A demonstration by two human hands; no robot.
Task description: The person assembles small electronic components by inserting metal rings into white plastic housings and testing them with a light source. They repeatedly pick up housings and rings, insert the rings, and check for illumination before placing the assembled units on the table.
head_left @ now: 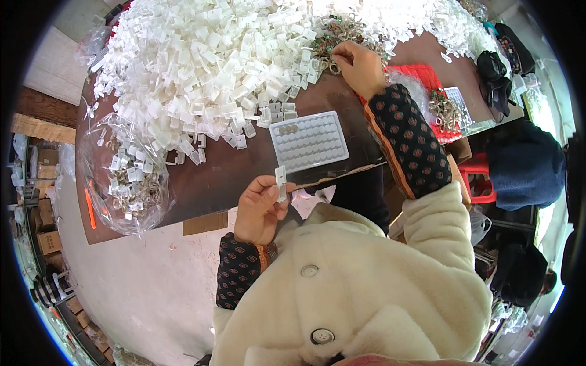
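Between the thumb and fingers of my left hand [259, 207] a small white plastic piece [281, 183] is held upright, just off the table's near edge. My right hand [361, 68] reaches to the far side, its thumb and forefinger pinched at the edge of a heap of small metal ring-like parts [347, 33]. What those fingertips grip, if anything, is too small to make out. A white tray [310, 165] with rows of small hollows lies between my hands. A few round metallic pieces [288, 129] sit in its upper left hollows.
A large heap of white plastic pieces [207, 67] covers the far left of the brown table [213, 186]. At left lies a clear bag [137, 189] of mixed parts beside an orange tool [90, 207]. Red cloth [421, 73] with more metal parts [444, 110] lies right, near a red stool [479, 177].
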